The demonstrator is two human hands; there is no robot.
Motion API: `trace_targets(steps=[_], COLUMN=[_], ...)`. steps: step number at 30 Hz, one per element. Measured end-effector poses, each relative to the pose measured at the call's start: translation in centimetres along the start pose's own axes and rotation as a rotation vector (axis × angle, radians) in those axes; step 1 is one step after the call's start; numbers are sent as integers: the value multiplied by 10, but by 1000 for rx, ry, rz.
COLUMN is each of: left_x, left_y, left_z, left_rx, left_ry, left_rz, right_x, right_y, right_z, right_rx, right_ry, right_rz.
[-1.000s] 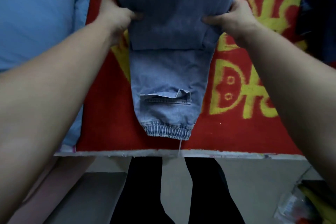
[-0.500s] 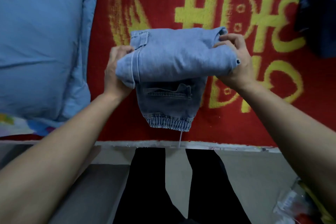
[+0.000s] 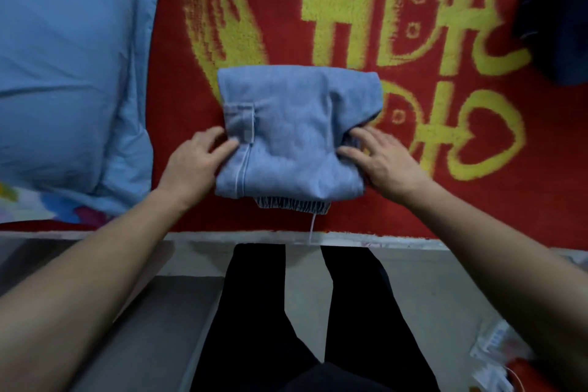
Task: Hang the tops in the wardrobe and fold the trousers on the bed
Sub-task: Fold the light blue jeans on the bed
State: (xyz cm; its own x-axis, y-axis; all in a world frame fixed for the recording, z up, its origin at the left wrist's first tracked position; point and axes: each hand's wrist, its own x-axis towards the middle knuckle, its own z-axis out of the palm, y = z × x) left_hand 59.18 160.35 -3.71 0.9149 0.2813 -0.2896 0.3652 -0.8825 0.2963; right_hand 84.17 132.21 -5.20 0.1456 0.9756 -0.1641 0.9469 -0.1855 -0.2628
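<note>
Folded light-blue denim trousers (image 3: 296,134) lie flat on the red blanket (image 3: 276,0) with yellow lettering, near the front edge of the bed (image 3: 222,236). The bundle is roughly square; its elastic cuff (image 3: 294,204) pokes out from under the near edge, and a thin white thread (image 3: 312,227) hangs from it over the bed edge.

Left hand (image 3: 194,164): against the left side of the bundle, fingers loosely curled, fingertips (image 3: 230,147) touching the denim beside a white seam line. Whether they pinch the cloth or only press it: cannot tell.

Right hand (image 3: 383,159): at the right side, fingers spread and nearly flat, tips tucked at the fold where the upper layer overhangs. No closed grip visible; hand appears to rest open on the cloth.

Blue pillow (image 3: 63,67) lies to the left of the trousers, apart from them. Dark navy garment (image 3: 556,16) at upper right, cut off by the frame; type not identifiable. Lower right corner: blurred white and red packaging (image 3: 499,356), contents unreadable. Person's dark trouser legs (image 3: 254,312) stand below the bed edge. Underside layers of the fold are hidden.
</note>
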Motion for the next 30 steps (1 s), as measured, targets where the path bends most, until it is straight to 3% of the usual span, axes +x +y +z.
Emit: trace_targets(steps=[2,4,7,9,11,14,18,20,23,25,27,30], left_x=[-9,-17,-11,-11,-12,-7,7,4,-3,-2,1,11], left_y=[-1,1,25,42,59,67,66,67,71,78,84,85], left_z=[15,23,10,11,19,44,56,52,48,48,44,36], left_rx=[-88,-27,-58,-39,2,90,101,63,-29,-111,-290,-625], left_ry=[-88,-27,180,284,198,-50,-155,-144,22,140,243,226], left_rz=[-53,-102,-179,-117,-40,-25,-55,-51,-82,-180,-416,-715], right_x=[-9,-11,-5,-6,-7,-8,1,-2,-8,-5,-3,2], right_y=[-6,-16,-31,-50,-66,-72,-68,-69,-69,-73,-80,-85], right_z=[11,11,-2,-4,-1,31,49,45,37,32,24,24], right_rx=[26,79,183,198,165,26,28,68,182,326,482,823], right_ry=[-214,-233,21,223,189,-143,-311,-282,-79,80,181,188], right_rz=[29,116,285,337,272,237,300,295,367,501,756,1068])
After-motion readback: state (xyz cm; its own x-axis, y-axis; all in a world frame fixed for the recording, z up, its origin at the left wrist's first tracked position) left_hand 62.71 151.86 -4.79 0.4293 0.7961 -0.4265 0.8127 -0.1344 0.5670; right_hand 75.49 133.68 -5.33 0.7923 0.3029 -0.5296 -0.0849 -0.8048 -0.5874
